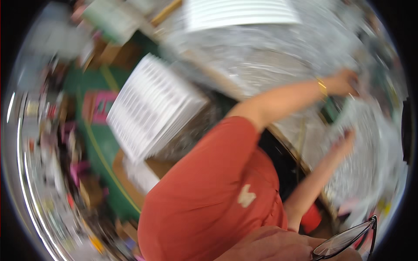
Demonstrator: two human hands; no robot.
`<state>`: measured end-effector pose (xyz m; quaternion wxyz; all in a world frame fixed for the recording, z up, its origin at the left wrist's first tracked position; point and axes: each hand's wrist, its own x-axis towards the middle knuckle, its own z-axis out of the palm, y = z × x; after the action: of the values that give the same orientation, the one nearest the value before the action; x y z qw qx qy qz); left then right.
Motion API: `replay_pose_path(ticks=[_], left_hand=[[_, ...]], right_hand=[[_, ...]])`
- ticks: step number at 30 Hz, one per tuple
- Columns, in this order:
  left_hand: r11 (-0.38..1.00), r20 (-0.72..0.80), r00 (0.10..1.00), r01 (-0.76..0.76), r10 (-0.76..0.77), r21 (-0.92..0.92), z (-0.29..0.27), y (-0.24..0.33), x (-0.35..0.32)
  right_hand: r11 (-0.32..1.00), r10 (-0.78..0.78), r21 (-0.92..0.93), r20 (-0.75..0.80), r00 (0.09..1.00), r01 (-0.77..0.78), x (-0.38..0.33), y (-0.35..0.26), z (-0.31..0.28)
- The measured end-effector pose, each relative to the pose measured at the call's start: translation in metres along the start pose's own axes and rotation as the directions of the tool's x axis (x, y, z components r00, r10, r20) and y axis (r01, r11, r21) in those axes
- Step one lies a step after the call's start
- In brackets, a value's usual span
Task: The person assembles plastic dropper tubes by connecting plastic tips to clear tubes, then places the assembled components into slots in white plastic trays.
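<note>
Ok, heavy motion blur here, so detail is thin. Both hands are out at the right over a grey-white speckled sheet (370, 130) that lies on the table (261, 56), near its wooden edge (292, 145).

- left hand (345, 82): upper one, gold bangle (322, 88) at the wrist, sits at the sheet's top edge. Something dark shows at the fingertips. Finger spread is smeared, can't tell if it's gripping or flat.
- right hand (344, 144): lower one, on the sheet's left part and touching it. Fingers look loosely bent, but I can't tell if they pinch anything.
- Both forearms run up from a red short-sleeved shirt (209, 195) with a small pale patch (247, 195) on it.

Around that:
- a stack of white ribbed panels (152, 108), tilted, left of the shoulder, and a second white ribbed stack (239, 13) at the top
- a green floor (98, 148) with a yellow line (98, 150) below left, and a pink item (102, 106) on it
- brown cardboard (114, 53) at upper left
- dark-rimmed glasses (344, 241) at the bottom right corner, close to the camera
</note>
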<state>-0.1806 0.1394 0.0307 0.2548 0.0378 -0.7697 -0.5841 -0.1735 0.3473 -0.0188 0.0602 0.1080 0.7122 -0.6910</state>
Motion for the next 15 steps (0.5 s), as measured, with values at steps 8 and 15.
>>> replay_pose_path(ticks=[8, 15], left_hand=[[0.976, -0.221, 0.972, -0.121, 0.080, -0.181, 0.025, 0.014, 0.003], [0.960, -0.315, 0.944, 0.008, -0.099, -0.280, -0.102, 0.071, -0.186]], right_hand=[[0.907, -0.278, 0.296, -0.114, 0.954, 0.300, 0.010, 0.016, -0.050], [0.925, -0.249, 0.281, -0.063, 0.966, 0.257, -0.008, 0.007, -0.035]])
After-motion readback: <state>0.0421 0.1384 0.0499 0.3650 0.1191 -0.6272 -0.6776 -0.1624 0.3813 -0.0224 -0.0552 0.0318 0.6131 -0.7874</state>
